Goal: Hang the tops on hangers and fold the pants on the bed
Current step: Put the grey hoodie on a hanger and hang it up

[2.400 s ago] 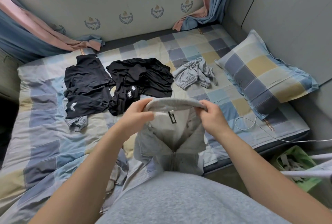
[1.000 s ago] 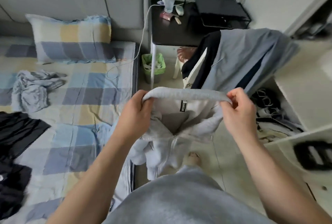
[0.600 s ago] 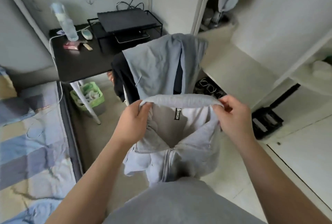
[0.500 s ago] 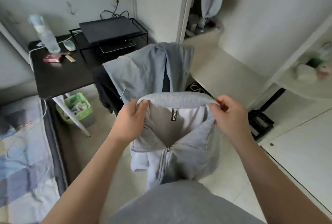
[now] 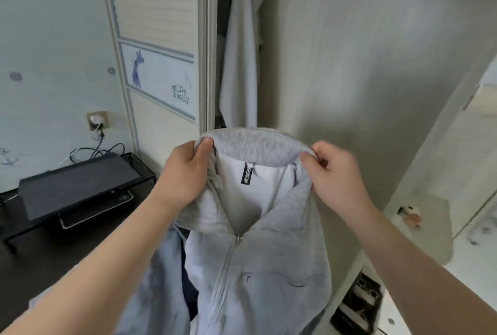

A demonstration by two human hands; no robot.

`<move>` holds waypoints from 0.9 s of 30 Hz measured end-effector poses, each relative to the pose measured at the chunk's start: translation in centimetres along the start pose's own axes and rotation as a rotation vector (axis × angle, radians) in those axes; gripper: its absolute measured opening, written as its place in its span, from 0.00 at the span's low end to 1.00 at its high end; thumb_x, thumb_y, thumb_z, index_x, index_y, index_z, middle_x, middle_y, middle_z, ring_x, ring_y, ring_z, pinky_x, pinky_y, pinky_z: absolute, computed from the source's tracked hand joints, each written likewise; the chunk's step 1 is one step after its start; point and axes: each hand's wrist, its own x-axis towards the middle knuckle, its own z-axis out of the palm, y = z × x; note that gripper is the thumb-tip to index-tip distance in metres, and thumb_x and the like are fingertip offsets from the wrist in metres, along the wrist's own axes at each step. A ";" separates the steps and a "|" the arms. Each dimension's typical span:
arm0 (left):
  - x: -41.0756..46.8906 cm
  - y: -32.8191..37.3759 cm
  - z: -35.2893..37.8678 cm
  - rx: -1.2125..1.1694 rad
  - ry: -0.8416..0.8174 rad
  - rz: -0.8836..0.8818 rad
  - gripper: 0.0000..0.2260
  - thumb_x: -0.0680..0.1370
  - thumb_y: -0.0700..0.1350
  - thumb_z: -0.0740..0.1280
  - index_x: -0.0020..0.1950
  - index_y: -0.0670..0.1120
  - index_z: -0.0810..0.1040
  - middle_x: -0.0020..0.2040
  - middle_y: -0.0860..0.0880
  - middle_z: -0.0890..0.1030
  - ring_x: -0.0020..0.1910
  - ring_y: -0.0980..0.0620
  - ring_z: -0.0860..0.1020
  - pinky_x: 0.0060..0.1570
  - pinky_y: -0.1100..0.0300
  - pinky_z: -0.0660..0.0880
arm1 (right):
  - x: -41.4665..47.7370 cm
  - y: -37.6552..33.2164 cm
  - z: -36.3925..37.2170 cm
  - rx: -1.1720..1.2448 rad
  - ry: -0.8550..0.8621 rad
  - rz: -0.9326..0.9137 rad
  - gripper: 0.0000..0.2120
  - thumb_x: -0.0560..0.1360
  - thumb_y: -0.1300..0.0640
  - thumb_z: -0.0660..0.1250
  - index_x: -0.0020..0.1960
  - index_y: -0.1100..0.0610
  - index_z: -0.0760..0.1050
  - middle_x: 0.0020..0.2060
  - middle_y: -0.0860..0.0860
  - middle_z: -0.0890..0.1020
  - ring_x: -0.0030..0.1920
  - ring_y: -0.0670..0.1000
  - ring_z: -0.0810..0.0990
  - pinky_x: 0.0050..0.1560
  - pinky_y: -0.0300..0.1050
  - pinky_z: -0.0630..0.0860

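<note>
I hold a light grey zip-up top up in front of me by its collar. My left hand grips the collar's left end, thumb on top. My right hand pinches the collar's right end. A black label shows inside the neck, and the zip is closed below it. The top hangs down over my grey shirt. No hanger is visible in either hand. The bed is out of view.
An open wardrobe gap straight ahead holds a hanging pale grey garment. Its sliding door stands to the left. A black desk with a black wire stand is at lower left. Another blue-grey garment hangs behind the top.
I have turned away from the bed, past the desk, and now face the wardrobe opening. Both hands kept their hold on the collar and carried the top along, raising it.
</note>
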 end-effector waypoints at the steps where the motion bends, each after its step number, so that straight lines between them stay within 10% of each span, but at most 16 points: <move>1: 2.4 1.0 0.0 0.002 -0.004 0.037 0.22 0.84 0.52 0.60 0.32 0.47 0.63 0.25 0.56 0.66 0.27 0.57 0.66 0.29 0.63 0.64 | 2.1 -0.5 -0.2 -0.033 0.028 -0.026 0.16 0.77 0.56 0.67 0.34 0.56 0.66 0.25 0.45 0.65 0.29 0.49 0.65 0.33 0.56 0.71; 18: 33.1 21.7 0.1 -0.201 -0.265 0.395 0.20 0.82 0.57 0.59 0.45 0.42 0.79 0.45 0.42 0.82 0.44 0.44 0.80 0.48 0.54 0.76 | 30.4 -15.7 -8.8 -0.752 0.473 -0.083 0.18 0.78 0.52 0.62 0.32 0.58 0.68 0.30 0.55 0.75 0.38 0.61 0.76 0.31 0.48 0.65; 27: 37.9 33.4 4.1 -0.399 -0.333 0.399 0.09 0.83 0.43 0.58 0.47 0.43 0.75 0.32 0.47 0.72 0.26 0.51 0.69 0.20 0.70 0.62 | 38.8 -19.3 -15.2 -1.221 0.548 0.090 0.08 0.79 0.52 0.61 0.47 0.55 0.76 0.54 0.58 0.82 0.55 0.61 0.80 0.48 0.47 0.72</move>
